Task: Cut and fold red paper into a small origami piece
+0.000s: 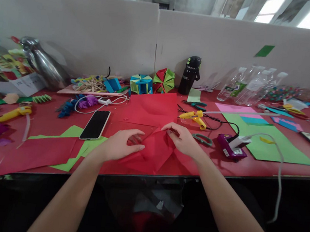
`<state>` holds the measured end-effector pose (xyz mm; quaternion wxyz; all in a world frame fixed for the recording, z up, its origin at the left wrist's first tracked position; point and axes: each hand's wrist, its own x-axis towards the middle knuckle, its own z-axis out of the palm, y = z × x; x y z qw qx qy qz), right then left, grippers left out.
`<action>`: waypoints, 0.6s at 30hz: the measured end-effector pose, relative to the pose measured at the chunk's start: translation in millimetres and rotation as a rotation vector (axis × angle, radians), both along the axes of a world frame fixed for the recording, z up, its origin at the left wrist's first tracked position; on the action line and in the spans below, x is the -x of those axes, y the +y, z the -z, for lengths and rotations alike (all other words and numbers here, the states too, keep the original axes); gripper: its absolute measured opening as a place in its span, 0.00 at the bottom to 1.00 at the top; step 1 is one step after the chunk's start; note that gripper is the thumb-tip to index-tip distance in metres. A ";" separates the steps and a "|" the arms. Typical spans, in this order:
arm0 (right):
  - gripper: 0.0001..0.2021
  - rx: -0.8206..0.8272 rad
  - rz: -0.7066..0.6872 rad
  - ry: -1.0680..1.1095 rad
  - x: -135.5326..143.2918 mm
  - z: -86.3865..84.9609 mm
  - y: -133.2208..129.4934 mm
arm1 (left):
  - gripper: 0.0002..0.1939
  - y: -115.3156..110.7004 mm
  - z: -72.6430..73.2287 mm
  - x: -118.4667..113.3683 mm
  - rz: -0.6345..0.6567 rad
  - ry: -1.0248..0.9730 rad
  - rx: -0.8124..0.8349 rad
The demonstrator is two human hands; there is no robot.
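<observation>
A creased sheet of red paper point(156, 153) lies at the table's front edge, partly folded, its upper corner raised. My right hand point(183, 139) pinches that raised corner between thumb and fingers. On the paper's left side, my left hand point(121, 144) hovers with thumb and fingers apart and nothing between them. Behind both hands lies another flat red sheet point(151, 108). A phone point(95, 125) rests left of my left hand. To the right of my right hand are a yellow glue gun point(194, 117) and green-handled scissors point(202, 139).
A purple power strip point(230, 147) with a white charger and cables stands at right, beside green paper point(278, 142). Folded paper shapes point(164, 80), a black bottle point(189, 75) and clear plastic bottles point(250, 88) line the partition. Red sheets point(37, 152) overhang the left front edge.
</observation>
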<state>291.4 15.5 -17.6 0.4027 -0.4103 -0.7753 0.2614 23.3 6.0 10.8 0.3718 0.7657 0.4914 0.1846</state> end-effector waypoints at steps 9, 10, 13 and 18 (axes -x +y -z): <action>0.11 -0.187 0.154 0.065 5.6 -4.5 -6.1 | 0.18 3.7 8.8 -20.9 -0.010 -0.135 0.077; 0.11 -0.197 0.163 0.069 5.5 -5.1 -6.6 | 0.17 3.7 8.2 -21.3 0.002 -0.132 0.071; 0.11 -0.215 0.167 0.069 5.6 -6.4 -8.0 | 0.18 4.1 8.1 -21.1 0.031 -0.138 0.090; 0.11 -0.152 0.105 0.080 8.9 -3.3 -9.6 | 0.21 4.2 14.0 -19.7 -0.049 -0.167 0.204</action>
